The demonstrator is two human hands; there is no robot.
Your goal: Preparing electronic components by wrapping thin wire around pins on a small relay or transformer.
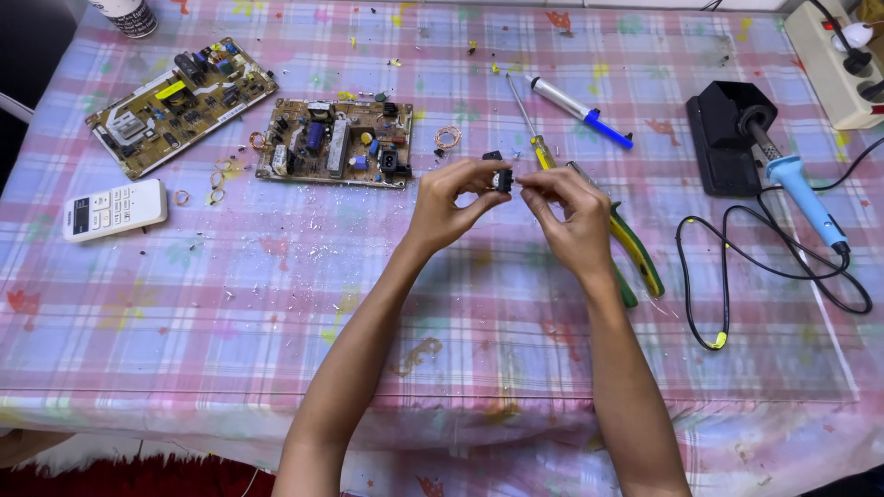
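Small black component (503, 178) sits pinched between both hands above the plaid tablecloth (276, 304), just past table centre. Left hand (448, 204) grips it with thumb and forefinger; right hand (569, 216) closes narrowly on its right side. Circuit board (334, 143) lies at ten o'clock, green-handled pliers (635, 248) at four o'clock, soldering iron (801, 189) at three o'clock.

Scattered on a plaid-clothed table (230, 304): two circuit boards (336, 143) (one (180, 103) farther left), white remote (115, 209), blue soldering iron (806, 198), green-handled pliers (635, 253), screwdriver (529, 129).
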